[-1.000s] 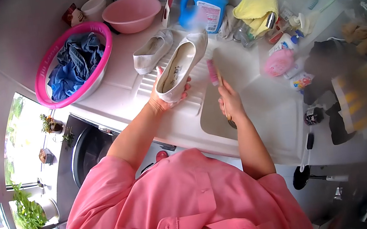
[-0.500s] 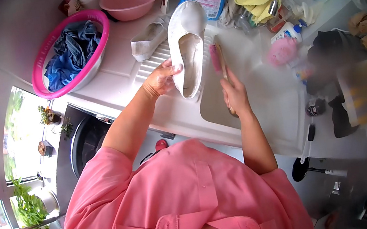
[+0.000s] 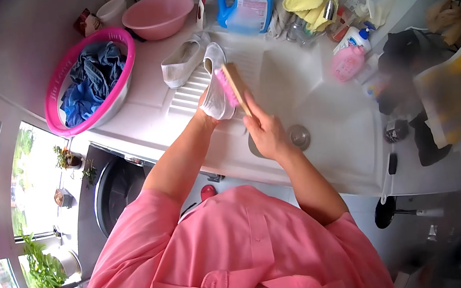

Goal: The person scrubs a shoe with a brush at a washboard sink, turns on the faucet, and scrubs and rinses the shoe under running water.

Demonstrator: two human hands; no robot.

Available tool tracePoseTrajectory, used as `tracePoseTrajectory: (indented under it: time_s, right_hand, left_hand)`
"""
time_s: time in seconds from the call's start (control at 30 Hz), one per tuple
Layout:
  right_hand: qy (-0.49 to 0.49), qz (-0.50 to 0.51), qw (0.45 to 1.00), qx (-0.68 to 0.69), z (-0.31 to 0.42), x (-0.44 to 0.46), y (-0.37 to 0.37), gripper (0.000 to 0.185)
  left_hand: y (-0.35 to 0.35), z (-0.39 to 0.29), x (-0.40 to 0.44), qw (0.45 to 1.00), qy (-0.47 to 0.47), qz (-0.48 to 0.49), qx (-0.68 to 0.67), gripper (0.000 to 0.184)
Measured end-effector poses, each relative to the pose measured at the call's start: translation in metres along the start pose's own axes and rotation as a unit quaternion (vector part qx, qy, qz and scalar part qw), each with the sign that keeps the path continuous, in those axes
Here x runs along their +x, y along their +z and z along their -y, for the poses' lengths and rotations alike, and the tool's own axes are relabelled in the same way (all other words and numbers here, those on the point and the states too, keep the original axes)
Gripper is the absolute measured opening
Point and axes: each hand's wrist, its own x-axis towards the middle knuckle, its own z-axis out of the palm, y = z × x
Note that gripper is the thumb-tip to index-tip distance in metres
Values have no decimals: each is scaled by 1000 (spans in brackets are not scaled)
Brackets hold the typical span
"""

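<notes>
A white slip-on shoe is in my left hand, tilted over the ridged washboard beside the sink basin; the shoe hides most of that hand's fingers. My right hand grips a wooden scrub brush by its handle. The brush's pink bristles face left and meet the shoe's side. Just behind, a second white shoe lies on the upper part of the washboard.
On the left stands a pink-rimmed basin with blue denim clothes. A pink bowl and a blue detergent jug stand at the back. A yellow cloth, a pink bottle and dark cloths crowd the right side of the sink.
My left hand has lowered the shoe and turned it on its side. My right hand has swung the brush left and up from over the basin to the shoe.
</notes>
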Motion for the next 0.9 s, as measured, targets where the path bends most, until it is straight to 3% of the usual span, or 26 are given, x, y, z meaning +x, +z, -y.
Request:
tracePoseTrajectory:
  time_s: [0.03,0.13,0.17,0.27,0.4,0.57,0.63,0.73,0.8,0.83,0.9]
  right_hand:
    - [-3,18,999,-38,-1,-3,-2,51]
    - [-43,-10,991,-127,6,-1,-8,51]
    - [0,8,990,-141,11,18,-13,52]
    - [11,-44,972,-229,13,79,-12,51]
    - [25,-85,977,-192,11,100,-8,51]
    - [20,1,982,-187,18,44,4,53]
    - [16,-82,983,-165,9,73,2,54]
    - [45,-38,997,40,-5,121,-12,48]
    - [72,-18,991,113,-21,121,-2,47]
    - [109,25,989,100,-5,101,-8,48]
    - [94,39,992,80,-4,79,-9,48]
  left_hand:
    - [-7,-6,3,994,-44,81,-57,36]
    - [11,-5,7,997,-37,46,-52,34]
    - [23,-3,10,997,-34,40,-49,34]
    - [46,5,16,998,-32,38,-33,33]
    - [53,-1,13,999,-47,23,0,31]
    - [54,-21,-15,988,-91,-62,106,30]
    - [63,-15,-32,968,-136,-131,168,29]
    - [84,-8,-38,975,-192,-81,79,29]
    - [93,-13,-38,980,-182,-75,-8,31]
    - [89,-16,-39,982,-155,-60,86,34]
    - [91,-16,-46,970,-181,-81,138,37]
